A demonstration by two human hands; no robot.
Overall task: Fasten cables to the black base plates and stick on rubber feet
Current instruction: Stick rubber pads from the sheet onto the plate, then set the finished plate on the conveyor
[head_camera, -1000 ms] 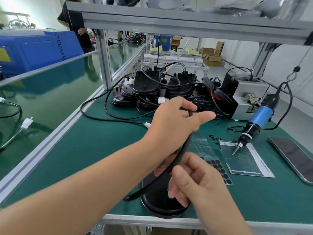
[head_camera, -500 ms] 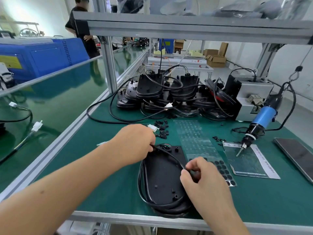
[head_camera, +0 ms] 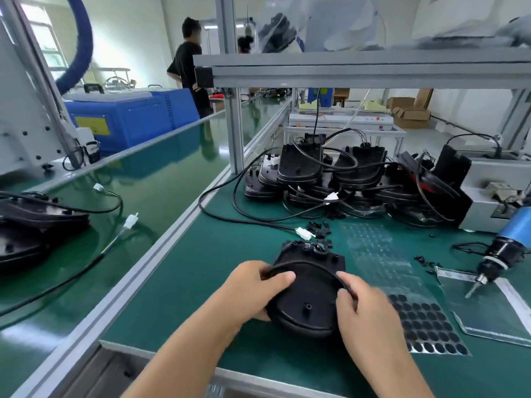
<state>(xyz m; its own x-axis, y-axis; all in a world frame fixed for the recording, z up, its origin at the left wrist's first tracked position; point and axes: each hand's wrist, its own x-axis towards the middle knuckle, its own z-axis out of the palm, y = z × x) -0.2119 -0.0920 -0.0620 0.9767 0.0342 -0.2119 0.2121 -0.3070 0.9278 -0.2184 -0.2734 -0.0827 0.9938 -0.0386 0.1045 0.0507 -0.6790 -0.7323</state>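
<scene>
On the far left, black plates with a loose lead and white plug point(head_camera: 130, 221) lie on the glossy green belt point(head_camera: 161, 179). An aluminium rail point(head_camera: 161, 248) divides the belt from the green mat point(head_camera: 201, 271). At the back of the mat sits a pile of plates point(head_camera: 330, 179) tangled in cables, a white connector point(head_camera: 304, 233) trailing toward the front. Small black clips point(head_camera: 319, 226) lie just behind the plate point(head_camera: 309, 297) at the near edge. The left hand point(head_camera: 253, 291) grips the plate's left rim, thumb pinning the cable point(head_camera: 304, 263) that arcs over the top. The right hand point(head_camera: 365, 305) pinches the same cable at the plate's right edge. Just right lies a clear sheet of black feet point(head_camera: 425, 326), then a foil bag point(head_camera: 494, 308) and a blue screwdriver point(head_camera: 505, 248) with its tip over the bag.
</scene>
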